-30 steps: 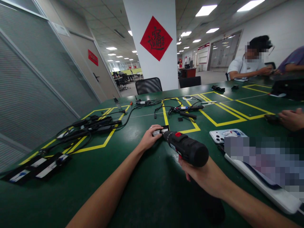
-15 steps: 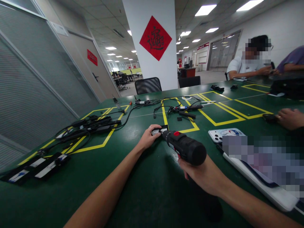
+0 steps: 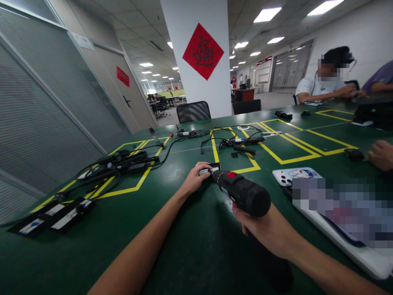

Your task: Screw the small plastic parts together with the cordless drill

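My right hand (image 3: 256, 227) is wrapped round the handle of a black cordless drill (image 3: 242, 191) with a red switch on top. The drill's front end points away from me, to the left, and meets a small black piece with a pale label (image 3: 215, 166) on the green table. My left hand (image 3: 196, 177) has its fingers closed on that piece and presses it against the tabletop. The drill's tip and the spot it touches are too small to make out clearly.
Black adapters with cables (image 3: 123, 164) lie at the left, near flat black labelled pieces (image 3: 72, 215). Further off are cables and pens (image 3: 245, 140) among yellow tape lines. At the right lie a phone (image 3: 297, 173) and another person's hand (image 3: 381, 155).
The view has shifted slightly, so everything sits a little further right and lower. Both hands keep their holds. The other person's hand has drawn back from the small black object beside it.
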Available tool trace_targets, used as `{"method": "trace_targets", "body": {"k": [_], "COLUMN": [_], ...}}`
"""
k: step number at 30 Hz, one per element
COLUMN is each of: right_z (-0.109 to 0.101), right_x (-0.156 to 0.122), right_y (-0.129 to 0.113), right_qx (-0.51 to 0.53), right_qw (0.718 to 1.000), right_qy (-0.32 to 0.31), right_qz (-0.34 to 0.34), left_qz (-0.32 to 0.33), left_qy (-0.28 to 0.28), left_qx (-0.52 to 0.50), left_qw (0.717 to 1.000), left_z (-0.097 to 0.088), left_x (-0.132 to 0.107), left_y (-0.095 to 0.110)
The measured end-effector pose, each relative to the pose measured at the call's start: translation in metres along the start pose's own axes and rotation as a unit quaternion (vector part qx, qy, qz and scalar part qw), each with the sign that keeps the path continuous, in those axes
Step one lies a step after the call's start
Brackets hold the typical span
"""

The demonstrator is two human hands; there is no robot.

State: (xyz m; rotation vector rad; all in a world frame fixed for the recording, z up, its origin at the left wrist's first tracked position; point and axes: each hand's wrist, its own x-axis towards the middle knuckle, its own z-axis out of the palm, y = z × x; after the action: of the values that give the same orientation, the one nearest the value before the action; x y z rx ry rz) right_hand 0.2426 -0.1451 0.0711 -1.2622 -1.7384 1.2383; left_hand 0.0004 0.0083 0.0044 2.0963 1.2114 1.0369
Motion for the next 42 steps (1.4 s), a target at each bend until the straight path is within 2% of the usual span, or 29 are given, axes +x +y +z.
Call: {"method": "trace_targets", "body": {"k": [12, 16, 26, 42], "right_z": [-0.001, 0.000, -0.001, -0.003], "right_x": [0.001, 0.002, 0.000, 0.000], "right_y": [-0.008, -0.006, -0.009, -0.010], "right_qx": [0.037, 0.030, 0.031, 0.054], "right_qw": [0.998, 0.998, 0.998, 0.998], "right_qy": [-0.018, -0.017, -0.022, -0.022], "right_qz": [0.045, 0.044, 0.045, 0.039], "left_qz": [-0.002, -0.011, -0.037, -0.033], "left_qy": [0.016, 0.035, 0.018, 0.027], "left_qx": [0.027, 0.045, 0.035, 0.036], "left_qw": [1.000, 0.998, 0.999, 0.998], "left_z": [0.000, 0.002, 0.002, 0.004], "left_x": [0.000, -0.001, -0.002, -0.002], "left_y": [-0.003, -0.006, -0.005, -0.005]}}
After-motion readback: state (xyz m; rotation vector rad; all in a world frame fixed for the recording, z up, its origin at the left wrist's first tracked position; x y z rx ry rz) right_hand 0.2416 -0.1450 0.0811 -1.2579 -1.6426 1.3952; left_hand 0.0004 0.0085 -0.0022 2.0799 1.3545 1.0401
